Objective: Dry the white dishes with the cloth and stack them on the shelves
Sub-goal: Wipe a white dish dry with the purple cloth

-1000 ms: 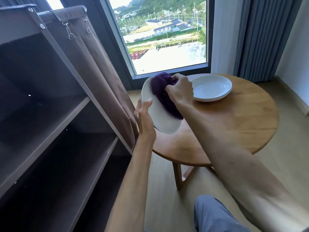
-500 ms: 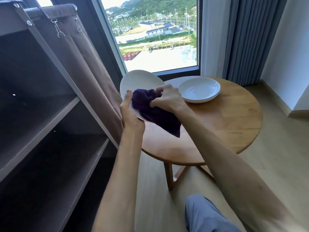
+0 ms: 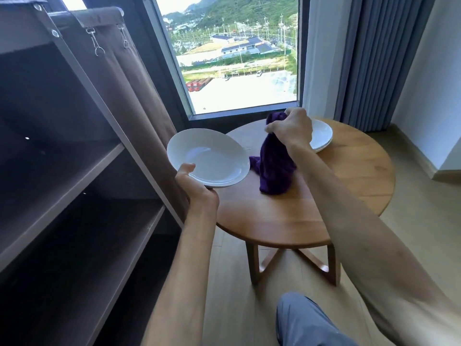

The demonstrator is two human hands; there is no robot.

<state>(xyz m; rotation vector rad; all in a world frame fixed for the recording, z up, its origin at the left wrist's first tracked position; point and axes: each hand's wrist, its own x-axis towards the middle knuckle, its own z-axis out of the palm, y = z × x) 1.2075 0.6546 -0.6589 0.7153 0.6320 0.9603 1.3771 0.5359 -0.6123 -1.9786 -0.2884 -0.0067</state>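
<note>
My left hand (image 3: 193,182) pinches the white dish (image 3: 208,158) at its near rim, level, between shelves (image 3: 82,176) and table (image 3: 287,221). Glazed, rigid, breakable, likely slippery: support underneath. Right hand (image 3: 290,129) clutches the soft cloth (image 3: 273,166), trailing onto the table.

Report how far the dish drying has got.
Done: nothing stacked yet on the visible shelves. In hand: the left hand holds one white dish level; the right hand grips the purple cloth, its end on the table. Left: shelving it, plus the stacked dishes.
</note>
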